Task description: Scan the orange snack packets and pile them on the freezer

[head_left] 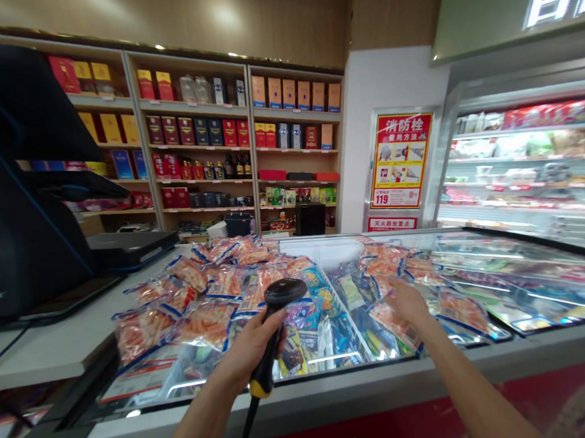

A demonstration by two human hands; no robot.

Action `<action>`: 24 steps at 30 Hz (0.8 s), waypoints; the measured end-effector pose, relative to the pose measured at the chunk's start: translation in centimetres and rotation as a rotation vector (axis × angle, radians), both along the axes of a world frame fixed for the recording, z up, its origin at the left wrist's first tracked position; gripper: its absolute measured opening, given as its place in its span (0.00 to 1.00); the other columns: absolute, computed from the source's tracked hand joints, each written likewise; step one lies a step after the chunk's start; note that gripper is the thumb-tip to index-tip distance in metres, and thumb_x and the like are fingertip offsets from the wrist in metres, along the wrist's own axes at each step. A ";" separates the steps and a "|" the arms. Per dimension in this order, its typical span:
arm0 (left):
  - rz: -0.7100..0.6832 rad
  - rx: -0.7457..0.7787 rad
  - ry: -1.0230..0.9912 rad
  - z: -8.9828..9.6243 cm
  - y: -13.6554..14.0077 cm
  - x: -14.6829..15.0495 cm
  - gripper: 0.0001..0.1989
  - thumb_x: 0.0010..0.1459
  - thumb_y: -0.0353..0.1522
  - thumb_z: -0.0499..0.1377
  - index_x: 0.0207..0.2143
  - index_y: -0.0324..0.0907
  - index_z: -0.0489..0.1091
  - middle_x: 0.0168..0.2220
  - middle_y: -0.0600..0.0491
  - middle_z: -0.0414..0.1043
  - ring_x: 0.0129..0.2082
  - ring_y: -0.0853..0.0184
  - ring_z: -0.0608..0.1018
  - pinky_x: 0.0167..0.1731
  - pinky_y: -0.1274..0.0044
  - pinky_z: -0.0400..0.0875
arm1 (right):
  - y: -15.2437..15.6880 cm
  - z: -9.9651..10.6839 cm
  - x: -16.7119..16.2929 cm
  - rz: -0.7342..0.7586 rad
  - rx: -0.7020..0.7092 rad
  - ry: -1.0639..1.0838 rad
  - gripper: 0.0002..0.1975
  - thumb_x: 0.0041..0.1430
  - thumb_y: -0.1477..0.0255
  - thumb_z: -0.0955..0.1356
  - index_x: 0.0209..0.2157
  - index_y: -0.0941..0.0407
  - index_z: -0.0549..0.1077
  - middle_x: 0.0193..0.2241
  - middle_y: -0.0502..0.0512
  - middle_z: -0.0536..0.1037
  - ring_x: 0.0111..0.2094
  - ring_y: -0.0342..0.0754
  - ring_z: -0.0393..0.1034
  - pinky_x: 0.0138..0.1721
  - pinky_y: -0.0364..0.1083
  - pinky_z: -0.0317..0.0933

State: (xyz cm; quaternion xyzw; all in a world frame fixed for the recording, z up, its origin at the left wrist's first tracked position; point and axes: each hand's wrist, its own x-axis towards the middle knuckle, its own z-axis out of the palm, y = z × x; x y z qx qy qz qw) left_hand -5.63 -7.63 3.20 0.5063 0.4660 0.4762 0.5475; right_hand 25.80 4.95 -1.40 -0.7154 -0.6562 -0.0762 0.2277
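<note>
My left hand (pixel 256 347) is wrapped round the grip of a black and yellow barcode scanner (pixel 283 290), held upright over the freezer glass. Its cable hangs down toward me. On the right, my right hand (pixel 406 300) has its fingers curled at the top edge of a clear, blue-edged packet of orange-pink food (pixel 392 323); the fingertips are slightly blurred. A large pile of the same packets (pixel 212 317) is spread to the left of the scanner. A smaller group of these packets (pixel 383 263) lies around and beyond my right hand.
Beneath the packets is a glass-topped chest freezer (pixel 517 277) with colourful packages inside. A black checkout machine (pixel 25 191) stands on the white counter (pixel 80 340) at left. Behind are shelves of boxes (pixel 201 133), a red and yellow poster (pixel 399 161) and an open chiller (pixel 524 163).
</note>
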 end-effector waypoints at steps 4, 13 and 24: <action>0.008 -0.007 0.001 0.3 -0.2 -0.3 0.15 0.44 0.43 0.52 0.21 0.39 0.61 0.17 0.58 0.62 0.15 0.76 0.64 0.16 0.83 0.58 | 1.2 0.8 -2.7 0.108 0.010 0.023 0.17 0.40 0.76 0.61 0.36 0.58 0.70 0.31 0.57 0.74 0.34 0.49 0.66 0.34 0.43 0.55; 0.014 0.005 -0.001 0.3 0.0 -0.7 0.15 0.45 0.43 0.52 0.20 0.39 0.60 0.15 0.59 0.60 0.14 0.77 0.63 0.16 0.83 0.57 | 0.6 1.7 -2.1 0.353 -0.473 0.327 0.12 0.33 0.64 0.67 0.10 0.59 0.67 0.10 0.48 0.66 0.16 0.41 0.59 0.19 0.40 0.51; 0.044 0.044 0.036 0.1 0.7 -2.2 0.16 0.45 0.44 0.51 0.21 0.39 0.59 0.15 0.58 0.62 0.14 0.76 0.63 0.16 0.83 0.57 | 5.1 1.7 -7.9 0.053 0.257 0.776 0.17 0.41 0.62 0.60 0.28 0.62 0.68 0.21 0.58 0.72 0.22 0.46 0.64 0.23 0.43 0.55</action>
